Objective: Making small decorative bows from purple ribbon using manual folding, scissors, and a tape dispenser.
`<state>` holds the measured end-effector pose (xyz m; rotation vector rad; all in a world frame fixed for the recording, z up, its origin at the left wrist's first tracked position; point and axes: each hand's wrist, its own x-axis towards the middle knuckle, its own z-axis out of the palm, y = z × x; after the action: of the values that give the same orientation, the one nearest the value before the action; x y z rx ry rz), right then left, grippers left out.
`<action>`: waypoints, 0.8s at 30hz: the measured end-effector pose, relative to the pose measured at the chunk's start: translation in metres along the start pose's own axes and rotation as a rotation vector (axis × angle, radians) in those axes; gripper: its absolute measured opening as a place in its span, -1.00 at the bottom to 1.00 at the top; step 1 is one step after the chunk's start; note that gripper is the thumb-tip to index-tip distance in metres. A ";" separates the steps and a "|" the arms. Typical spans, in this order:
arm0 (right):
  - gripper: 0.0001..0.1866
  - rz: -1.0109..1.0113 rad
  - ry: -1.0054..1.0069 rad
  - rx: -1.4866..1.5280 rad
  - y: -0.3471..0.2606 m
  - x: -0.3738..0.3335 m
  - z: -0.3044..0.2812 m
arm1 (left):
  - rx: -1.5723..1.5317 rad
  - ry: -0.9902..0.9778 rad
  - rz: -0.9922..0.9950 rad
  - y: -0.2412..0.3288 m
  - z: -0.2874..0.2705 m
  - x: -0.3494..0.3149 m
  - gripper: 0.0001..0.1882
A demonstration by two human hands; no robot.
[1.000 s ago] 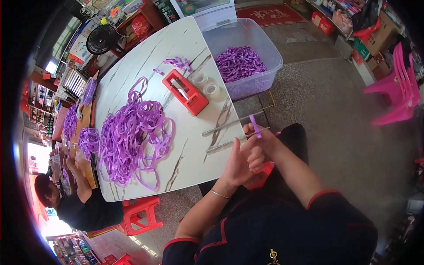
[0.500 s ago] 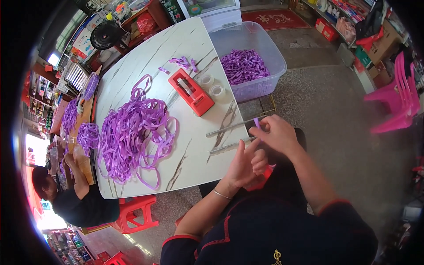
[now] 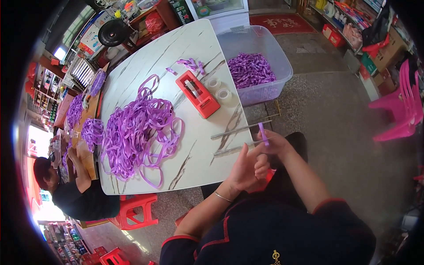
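Since half a second ago, the right hand [image 3: 276, 143] has drawn back toward the body, showing more of the purple strip [image 3: 263, 134], and the whole view has shifted slightly. At far left a co-worker [image 3: 86, 201] sits by a red stool [image 3: 139, 210]. Next, on the marbled white table [image 3: 194, 170], lies a heap of purple ribbon [image 3: 137, 132], glossy, flat and tangled in loops; any print on it is too small to tell. Beyond it stands a dark carton [image 3: 180, 11] with pale lettering. Right of the heap sits a red tape dispenser [image 3: 208, 107], then two slim metal rods [image 3: 234, 131] jutting past the table edge. The left hand [image 3: 249, 170] has its thumb raised and fingers curled; whether they grip anything I cannot tell. The short, smooth strip stands across the rods near their outer ends, just beside the right hand, whose fingers are partly hidden, so their grip cannot be told. Behind, a clear bin [image 3: 265, 93] holds purple pieces [image 3: 251, 70]; a red mat [image 3: 287, 23] bears pale brushed characters.
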<state>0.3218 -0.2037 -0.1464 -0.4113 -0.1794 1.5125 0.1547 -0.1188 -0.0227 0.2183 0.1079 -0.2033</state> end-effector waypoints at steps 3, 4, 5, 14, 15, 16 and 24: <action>-0.76 0.031 0.219 -0.250 0.003 0.010 -0.031 | 0.692 0.174 -0.130 0.016 0.026 -0.015 -0.56; -0.72 -0.008 0.174 -0.226 -0.002 0.000 -0.016 | 1.100 0.258 0.117 0.029 0.052 -0.033 -0.60; -0.72 -0.002 0.174 -0.235 -0.013 -0.006 0.004 | 1.497 0.327 0.366 0.041 0.086 -0.052 -0.62; -0.73 0.097 0.315 -0.517 -0.054 -0.012 0.090 | 1.826 0.635 1.413 0.088 0.157 -0.224 -0.62; -0.75 0.095 0.297 -0.499 -0.052 -0.007 0.087 | 1.806 0.636 1.448 0.084 0.154 -0.235 -0.63; -0.75 0.107 0.298 -0.512 -0.049 -0.010 0.086 | 1.786 0.636 1.480 0.083 0.151 -0.247 -0.63; -0.80 0.123 0.322 -0.358 -0.044 -0.018 0.088 | 1.616 0.507 1.871 0.085 0.135 -0.188 -0.66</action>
<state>0.3295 -0.2083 -0.0471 -0.9588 -0.1729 1.5127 0.0013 -0.0324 0.1500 1.8432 0.1774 1.7416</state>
